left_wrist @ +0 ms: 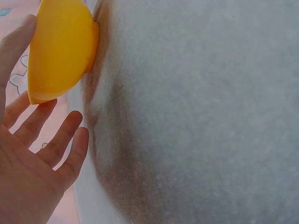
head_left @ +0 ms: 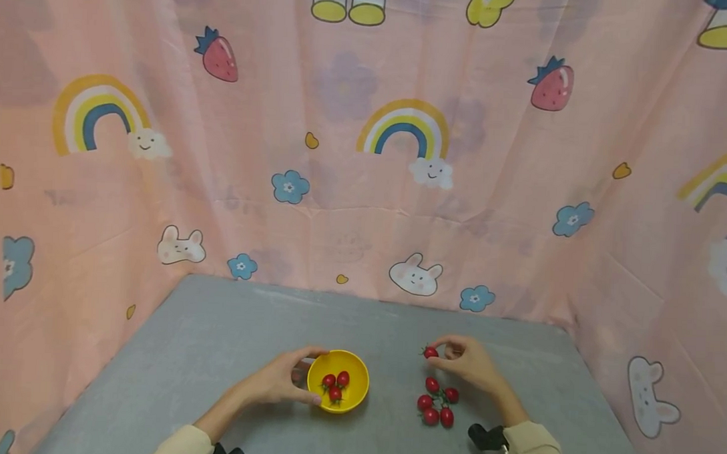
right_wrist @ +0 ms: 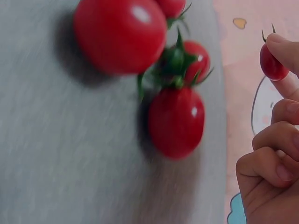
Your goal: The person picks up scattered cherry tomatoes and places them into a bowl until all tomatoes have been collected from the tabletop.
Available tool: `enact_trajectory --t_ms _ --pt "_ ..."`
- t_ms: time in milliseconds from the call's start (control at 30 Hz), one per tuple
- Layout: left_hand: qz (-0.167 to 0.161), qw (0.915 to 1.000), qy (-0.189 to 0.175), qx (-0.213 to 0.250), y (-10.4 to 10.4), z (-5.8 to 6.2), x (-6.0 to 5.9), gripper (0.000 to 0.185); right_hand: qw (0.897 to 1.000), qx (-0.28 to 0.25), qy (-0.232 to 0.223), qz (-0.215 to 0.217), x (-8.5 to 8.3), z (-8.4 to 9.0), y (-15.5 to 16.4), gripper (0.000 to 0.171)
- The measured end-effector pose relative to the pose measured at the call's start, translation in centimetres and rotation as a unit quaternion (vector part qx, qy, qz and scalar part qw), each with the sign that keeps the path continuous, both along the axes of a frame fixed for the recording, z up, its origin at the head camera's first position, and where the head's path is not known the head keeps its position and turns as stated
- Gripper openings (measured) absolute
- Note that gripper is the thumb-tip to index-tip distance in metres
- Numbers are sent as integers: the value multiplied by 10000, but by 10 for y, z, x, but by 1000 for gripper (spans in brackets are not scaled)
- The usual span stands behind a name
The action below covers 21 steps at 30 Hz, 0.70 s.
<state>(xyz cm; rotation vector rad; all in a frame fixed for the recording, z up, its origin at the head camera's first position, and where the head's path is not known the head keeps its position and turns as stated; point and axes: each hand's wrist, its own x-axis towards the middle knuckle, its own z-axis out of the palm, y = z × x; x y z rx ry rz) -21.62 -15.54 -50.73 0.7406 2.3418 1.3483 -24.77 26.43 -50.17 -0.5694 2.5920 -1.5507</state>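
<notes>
My left hand (head_left: pixel 277 379) holds the side of a small yellow bowl (head_left: pixel 360 387), with thumb and forefinger spread along its rim. Three cherry tomatoes (head_left: pixel 335 394) lie inside. In the left wrist view, the bowl (left_wrist: pixel 63 51) stands between the thumb and the first fingers, while the other fingers are loosely spread. Between thumb and forefinger, my right hand (head_left: pixel 469 365) pinches one cherry tomato (right_wrist: pixel 272 64) with a green stem, raised above the table. Just below that hand, several more cherry tomatoes (head_left: pixel 431 416) lie in a loose cluster.
The grey tabletop (head_left: pixel 246 323) extends around both hands. Behind it and along its sides hangs a pink patterned curtain (head_left: pixel 339 239). A black strap piece (head_left: pixel 485 437) sits at the right wrist, beside a cream sleeve (head_left: pixel 530 446).
</notes>
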Motion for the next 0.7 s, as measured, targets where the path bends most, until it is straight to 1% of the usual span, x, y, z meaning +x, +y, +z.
enact_trajectory --t_ms 200,467,700 --pt "8 10000 36 -29 0 2 1 73 9996 -42 205 209 -2 4 -17 21" --pt "9 10000 17 19 0 3 2 73 9998 137 70 115 -7 6 -40 21" --pt "32 10000 29 6 0 3 3 74 9997 19 108 207 -10 7 -54 20"
